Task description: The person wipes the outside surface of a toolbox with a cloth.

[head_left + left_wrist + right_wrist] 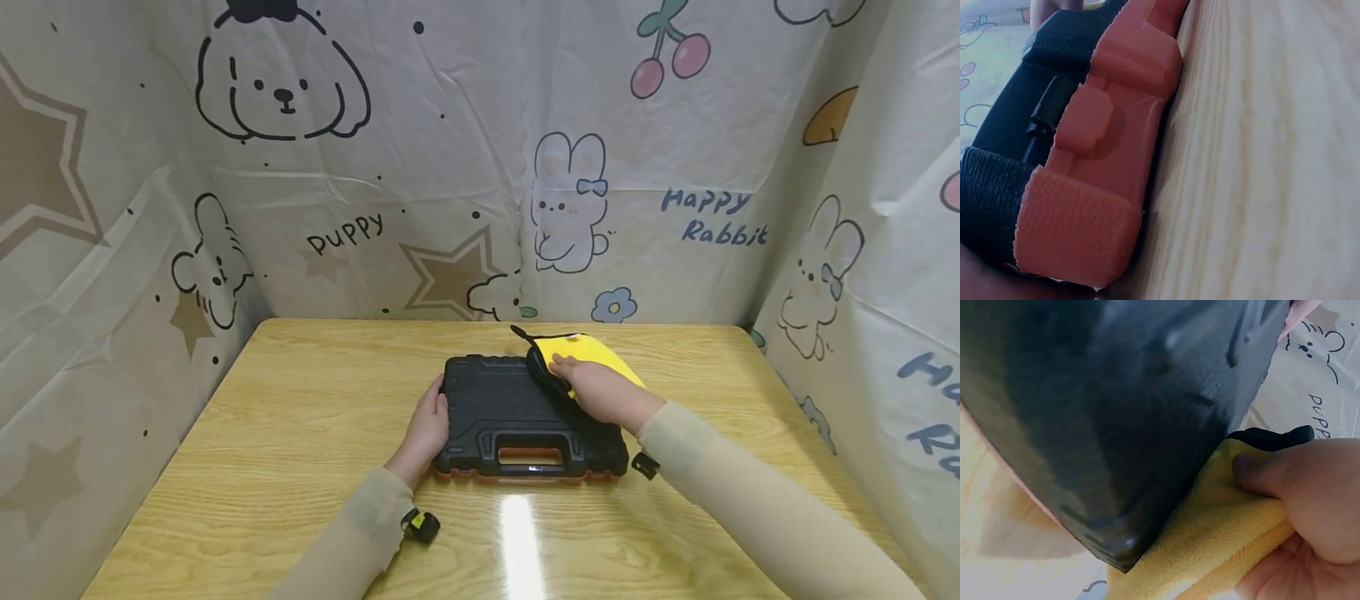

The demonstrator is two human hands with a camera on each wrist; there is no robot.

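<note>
A black plastic tool case [491, 404] with an orange lower half [1079, 219] lies flat on the table, its handle [531, 456] toward me. My left hand [426, 433] holds the case by its left side; in the left wrist view only a bit of that hand shows at the lower left corner. A yellow plush cloth [1210, 531] with a black edge lies over the far right part of the lid. My right hand [607, 392] grips this cloth against the case, the thumb on top and the other fingers partly hidden beneath.
The wooden table [300, 450] extends around the case on all sides. Behind it and at both sides hangs a pale printed curtain [450, 150]. A small black wrist device [422, 527] sits at the left cuff, another [645, 465] at the right.
</note>
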